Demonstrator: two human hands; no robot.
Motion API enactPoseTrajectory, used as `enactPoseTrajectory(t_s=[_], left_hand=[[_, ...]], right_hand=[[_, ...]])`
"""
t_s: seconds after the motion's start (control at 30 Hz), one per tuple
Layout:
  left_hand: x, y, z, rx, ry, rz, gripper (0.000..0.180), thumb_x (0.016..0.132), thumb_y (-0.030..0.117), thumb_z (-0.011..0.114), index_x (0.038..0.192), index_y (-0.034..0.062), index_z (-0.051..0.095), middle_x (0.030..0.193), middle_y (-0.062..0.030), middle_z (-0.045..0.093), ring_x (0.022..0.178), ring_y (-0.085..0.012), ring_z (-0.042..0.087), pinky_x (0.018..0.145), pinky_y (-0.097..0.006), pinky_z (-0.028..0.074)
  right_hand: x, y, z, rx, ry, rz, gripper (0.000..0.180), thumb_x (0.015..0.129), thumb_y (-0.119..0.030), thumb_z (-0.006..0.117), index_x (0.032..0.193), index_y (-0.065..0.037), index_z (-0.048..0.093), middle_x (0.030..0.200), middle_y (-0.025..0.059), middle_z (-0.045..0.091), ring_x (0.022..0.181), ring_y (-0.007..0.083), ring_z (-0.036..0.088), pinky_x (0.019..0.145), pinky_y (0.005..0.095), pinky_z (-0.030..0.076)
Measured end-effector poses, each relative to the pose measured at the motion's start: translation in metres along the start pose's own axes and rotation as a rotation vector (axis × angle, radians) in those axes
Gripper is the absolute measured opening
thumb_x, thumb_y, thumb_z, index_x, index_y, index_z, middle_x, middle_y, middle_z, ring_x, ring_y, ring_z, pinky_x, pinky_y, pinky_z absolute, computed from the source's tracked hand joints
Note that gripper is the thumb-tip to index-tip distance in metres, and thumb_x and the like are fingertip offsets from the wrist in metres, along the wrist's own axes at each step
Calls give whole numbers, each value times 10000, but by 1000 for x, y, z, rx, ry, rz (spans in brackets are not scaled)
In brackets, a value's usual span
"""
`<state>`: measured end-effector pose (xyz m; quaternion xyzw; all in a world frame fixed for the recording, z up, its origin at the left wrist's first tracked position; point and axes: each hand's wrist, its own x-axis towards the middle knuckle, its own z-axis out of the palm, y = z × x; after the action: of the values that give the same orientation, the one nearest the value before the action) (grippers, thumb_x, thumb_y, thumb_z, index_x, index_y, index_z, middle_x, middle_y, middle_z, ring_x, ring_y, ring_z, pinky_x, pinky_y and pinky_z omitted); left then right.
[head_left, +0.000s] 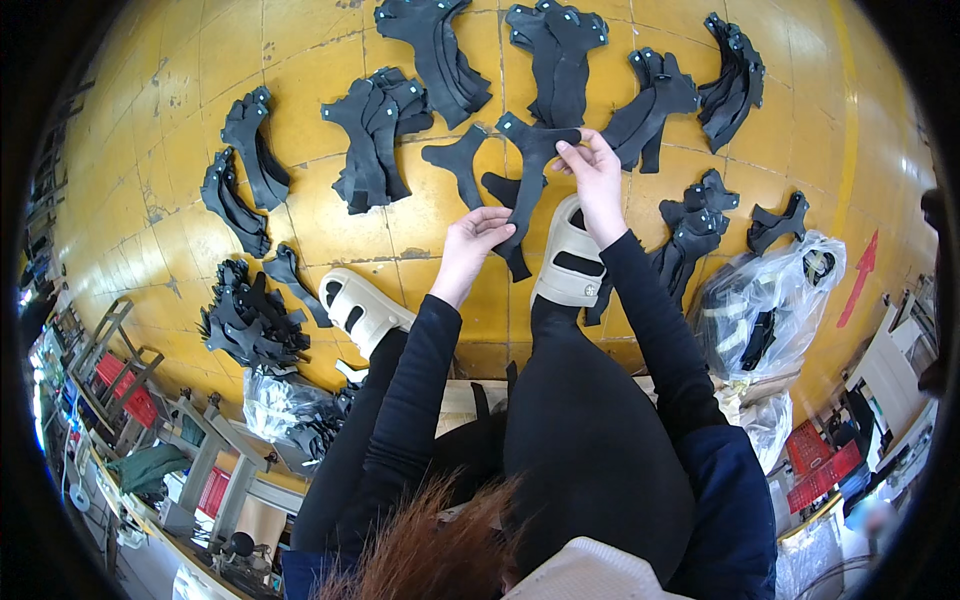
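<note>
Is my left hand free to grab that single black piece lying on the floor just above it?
Probably not yet: the left hand and the right hand both grip the long black piece. The single piece lies close, with nothing in between.

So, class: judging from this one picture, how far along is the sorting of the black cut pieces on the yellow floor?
Done: many stacks of black pieces already lie spread over the yellow floor. In hand: the left hand and right hand hold one black piece between them. Left: the clear bag on the right and a smaller bag on the left appear to hold more pieces.
</note>
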<state>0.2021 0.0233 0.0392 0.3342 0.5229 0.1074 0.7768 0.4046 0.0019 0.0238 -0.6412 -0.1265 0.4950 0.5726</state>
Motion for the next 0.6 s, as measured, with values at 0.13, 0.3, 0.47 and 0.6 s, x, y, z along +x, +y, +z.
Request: enactPoseTrajectory(t_s=[0.13, 0.3, 0.47, 0.6], left_hand=[[2, -1, 2, 46, 13, 8, 232, 861, 83, 684, 1074, -4, 656, 934, -22, 654, 855, -80, 594, 819, -211, 460], [-2, 7, 5, -92, 49, -67, 203, 901, 116, 648, 1069, 2, 659, 856, 3, 648, 750, -63, 582, 721, -202, 459], [-1, 6, 6, -63, 20, -41, 176, 911, 127, 639, 1038, 6, 655, 810, 7, 642, 717, -64, 577, 698, -197, 456], [-3, 4, 5, 0, -33, 11, 145, 907, 118, 631, 1000, 7, 641, 793, 7, 636, 712, -63, 573, 693, -198, 453]], right_hand=[[2, -3, 2, 15, 13, 18, 135, 905, -54, 622, 1035, -27, 596, 817, 16, 655, 694, 86, 594, 675, 225, 453], [5, 5, 7, 16, -79, -4, 168, 901, -53, 632, 1054, -12, 578, 788, 10, 622, 693, 81, 585, 670, 215, 449], [5, 13, 11, -35, -90, -4, 216, 897, -52, 637, 1084, 14, 551, 751, 2, 581, 694, 78, 583, 658, 211, 450], [3, 15, 10, -17, -98, -3, 215, 896, -56, 639, 1081, 14, 553, 755, 1, 579, 691, 77, 581, 658, 211, 449]])
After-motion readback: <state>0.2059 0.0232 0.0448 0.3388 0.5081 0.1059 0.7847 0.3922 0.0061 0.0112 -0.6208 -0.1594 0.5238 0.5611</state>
